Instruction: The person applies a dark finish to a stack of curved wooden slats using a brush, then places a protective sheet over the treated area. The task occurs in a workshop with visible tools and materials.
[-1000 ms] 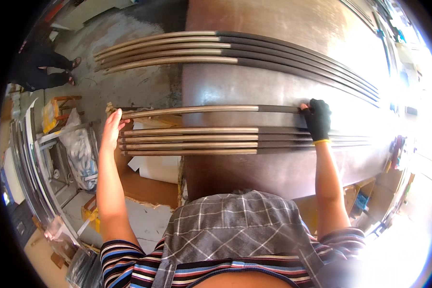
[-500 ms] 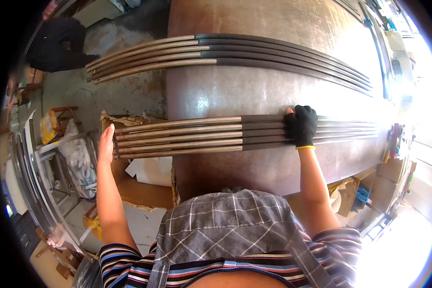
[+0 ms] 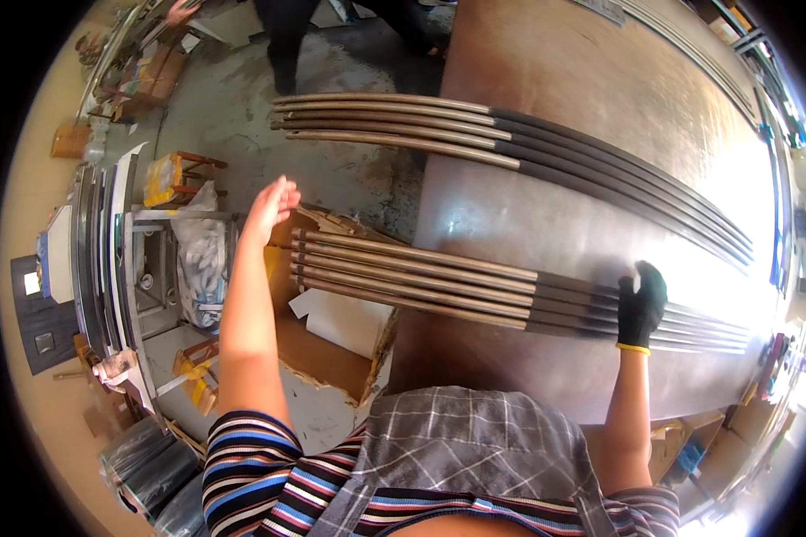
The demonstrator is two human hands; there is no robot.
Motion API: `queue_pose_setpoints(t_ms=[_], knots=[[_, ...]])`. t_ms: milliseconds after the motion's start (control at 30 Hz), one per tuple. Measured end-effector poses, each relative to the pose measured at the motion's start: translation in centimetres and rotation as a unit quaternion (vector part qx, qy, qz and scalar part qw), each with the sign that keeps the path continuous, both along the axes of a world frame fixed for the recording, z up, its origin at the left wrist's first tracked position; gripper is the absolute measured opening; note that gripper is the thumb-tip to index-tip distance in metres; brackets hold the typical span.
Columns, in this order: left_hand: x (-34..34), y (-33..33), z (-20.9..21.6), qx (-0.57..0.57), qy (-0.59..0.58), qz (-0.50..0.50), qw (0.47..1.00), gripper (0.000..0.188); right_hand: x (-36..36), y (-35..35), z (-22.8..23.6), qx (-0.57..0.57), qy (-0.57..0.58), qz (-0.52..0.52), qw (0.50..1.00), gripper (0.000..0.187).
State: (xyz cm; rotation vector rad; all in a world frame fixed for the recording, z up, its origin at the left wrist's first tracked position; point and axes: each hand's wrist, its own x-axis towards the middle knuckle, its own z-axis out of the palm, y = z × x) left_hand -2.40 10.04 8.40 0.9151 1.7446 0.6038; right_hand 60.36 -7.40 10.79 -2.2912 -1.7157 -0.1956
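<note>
A broad brown table (image 3: 475, 206) spans the right side, with long thin strips (image 3: 690, 54) along its far right edge. Left of the table, 1 open cardboard box (image 3: 318, 353) with torn edges contains a white sheet (image 3: 345, 324). Farther left, a clear plastic bag (image 3: 201, 259) sits against a grey metal frame (image 3: 155, 216). Just beyond is a wooden stool (image 3: 201, 161) with yellow material on it. Long narrow panels (image 3: 98, 251) are bunched left of the frame, and dark plastic-wrapped rolls (image 3: 157, 470) lie at near left. On the grey floor (image 3: 358, 188), far left, are 1 person's dark trousers (image 3: 287, 36).
</note>
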Motion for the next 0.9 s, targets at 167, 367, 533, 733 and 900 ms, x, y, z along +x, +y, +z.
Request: queue_pose_setpoints(t_ms=[167,367,533,733,900], knots=[[0.7,7.3,-1.6,0.052,-0.015,0.107,0.993,0.057,-1.3,6.7,0.9,-0.004,0.024,0.085,0.996,0.053],[1.2,11.2,-3.5,0.01,-0.015,0.131,0.991,0.035,-2.7,9.2,-1.4,-0.048,0.011,0.053,0.997,0.067],[-0.4,9.4,-3.7,0.054,-0.128,0.07,0.988,0.033,-1.2,8.1,-2.4,-0.019,-0.005,0.106,0.994,0.055],[-0.3,9.3,-3.2,0.046,-0.129,0.032,0.99,0.033,-0.2,11.1,-0.7,-0.031,0.079,0.078,0.993,0.034],[-0.3,5.7,-1.7,0.03,-0.011,0.034,0.999,0.035,-0.4,11.4,-0.3,-0.03,0.082,0.111,0.99,0.034]])
